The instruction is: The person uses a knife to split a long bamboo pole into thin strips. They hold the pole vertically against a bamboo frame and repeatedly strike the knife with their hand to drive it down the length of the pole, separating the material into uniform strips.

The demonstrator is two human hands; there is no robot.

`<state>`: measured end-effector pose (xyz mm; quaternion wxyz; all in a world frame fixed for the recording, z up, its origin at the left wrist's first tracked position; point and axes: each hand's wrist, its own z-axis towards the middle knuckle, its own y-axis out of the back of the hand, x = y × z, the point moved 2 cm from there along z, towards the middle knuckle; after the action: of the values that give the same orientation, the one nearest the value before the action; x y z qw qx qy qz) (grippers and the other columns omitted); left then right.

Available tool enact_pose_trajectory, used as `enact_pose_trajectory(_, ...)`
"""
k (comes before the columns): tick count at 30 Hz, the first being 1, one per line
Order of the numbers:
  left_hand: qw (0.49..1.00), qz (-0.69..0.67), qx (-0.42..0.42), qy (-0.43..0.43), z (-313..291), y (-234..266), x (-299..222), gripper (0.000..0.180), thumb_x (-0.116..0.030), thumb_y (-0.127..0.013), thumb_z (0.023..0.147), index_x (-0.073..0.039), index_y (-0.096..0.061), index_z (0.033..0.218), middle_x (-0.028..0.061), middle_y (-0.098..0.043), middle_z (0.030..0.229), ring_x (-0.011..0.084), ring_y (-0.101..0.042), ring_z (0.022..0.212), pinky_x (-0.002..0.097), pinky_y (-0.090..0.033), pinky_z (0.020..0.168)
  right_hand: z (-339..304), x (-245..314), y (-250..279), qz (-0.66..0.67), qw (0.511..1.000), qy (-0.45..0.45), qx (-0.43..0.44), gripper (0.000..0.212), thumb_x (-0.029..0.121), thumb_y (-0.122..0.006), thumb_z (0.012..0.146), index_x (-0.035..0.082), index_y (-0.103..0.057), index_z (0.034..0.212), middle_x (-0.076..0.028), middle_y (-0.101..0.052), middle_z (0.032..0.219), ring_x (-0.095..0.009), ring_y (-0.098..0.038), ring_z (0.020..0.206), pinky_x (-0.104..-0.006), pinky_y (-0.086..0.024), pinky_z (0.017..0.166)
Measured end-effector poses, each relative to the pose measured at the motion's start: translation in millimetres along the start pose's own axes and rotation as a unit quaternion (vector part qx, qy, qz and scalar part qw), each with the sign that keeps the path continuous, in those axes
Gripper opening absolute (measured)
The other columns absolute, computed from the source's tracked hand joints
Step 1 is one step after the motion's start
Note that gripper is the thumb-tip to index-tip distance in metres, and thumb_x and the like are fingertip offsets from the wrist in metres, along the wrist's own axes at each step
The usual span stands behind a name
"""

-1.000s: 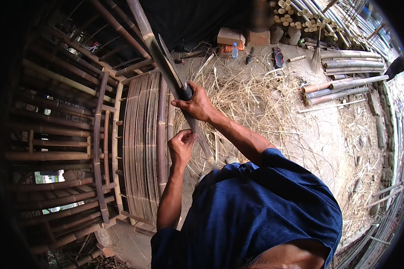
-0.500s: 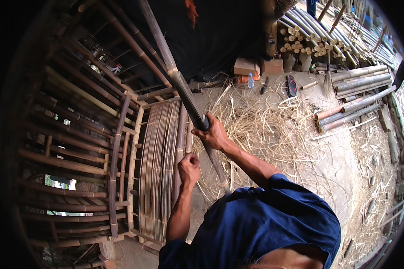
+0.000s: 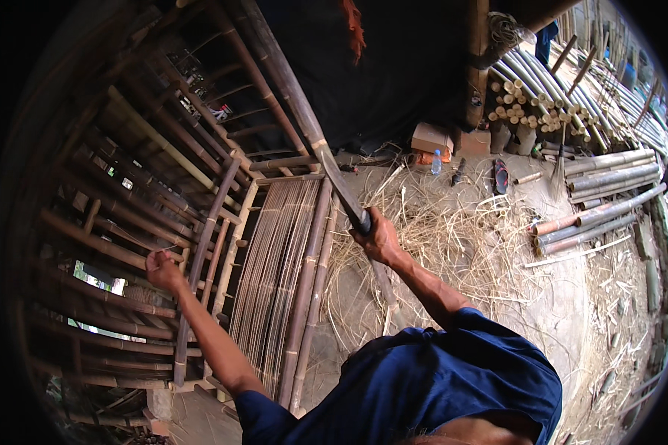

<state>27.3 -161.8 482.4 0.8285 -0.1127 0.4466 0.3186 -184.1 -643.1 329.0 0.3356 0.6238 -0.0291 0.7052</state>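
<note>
My right hand (image 3: 379, 236) is wrapped round a long-handled knife (image 3: 345, 185). Its dark blade points up and away, and its handle runs back under my forearm toward my body. The blade overlaps the near end of a bamboo pole (image 3: 293, 93). My left hand (image 3: 163, 270) is stretched out to the left with its fingers pinched together, over the rails of a bamboo frame (image 3: 193, 293). A thin strip curves close by those fingers; whether they hold it is unclear. Between my arms lies a slatted bamboo seat (image 3: 278, 245), fixed to the frame.
Pale bamboo shavings (image 3: 453, 252) cover the floor. Cut poles (image 3: 608, 196) lie at the right, with a larger stack (image 3: 527, 96) behind. A carton (image 3: 432, 137), a plastic bottle (image 3: 436, 162) and a sandal (image 3: 500, 176) sit near the dark cloth (image 3: 416, 67).
My left hand has swung left, from beside the knife to over the frame's rails. The view has shifted a little. My right hand keeps its grip on the knife.
</note>
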Motion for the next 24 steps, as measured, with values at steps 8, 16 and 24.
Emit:
enact_pose_trajectory(8, 0.992, -0.052, 0.101, 0.058, 37, 30, -110, 0.086, -0.066, -0.055, 0.090, -0.003, -0.040, 0.145, 0.0167, -0.050, 0.143, 0.0276, -0.045, 0.133, 0.0445, -0.039, 0.104, -11, -81, -1, -0.084, 0.995, 0.006, -0.048, 0.038, 0.024, -0.073, 0.080, 0.007, -0.055, 0.108, -0.023, -0.067, 0.092, -0.042, -0.066, 0.082, -0.0494, -0.051, 0.071)
enact_pose_trajectory(16, 0.962, -0.182, 0.166, 0.116, 130, 39, -232, 0.094, -0.069, -0.044, 0.093, 0.002, -0.020, 0.151, 0.0264, -0.038, 0.148, 0.0359, -0.038, 0.139, 0.0488, -0.032, 0.114, -98, -159, 25, -0.180, 0.983, 0.031, 0.026, 0.029, 0.020, -0.074, 0.079, 0.007, -0.059, 0.101, -0.017, -0.063, 0.088, -0.039, -0.064, 0.084, -0.0453, -0.052, 0.071)
enact_pose_trajectory(24, 0.921, -0.311, 0.190, 0.141, 128, 38, -220, 0.071, -0.041, -0.044, 0.100, 0.004, -0.022, 0.151, 0.0244, -0.021, 0.158, 0.0409, -0.017, 0.147, 0.0529, -0.011, 0.123, -145, -205, 76, -0.197, 0.979, -0.001, 0.055, 0.034, 0.011, -0.074, 0.074, 0.007, -0.055, 0.103, -0.017, -0.061, 0.092, -0.040, -0.062, 0.088, -0.0458, -0.051, 0.073)
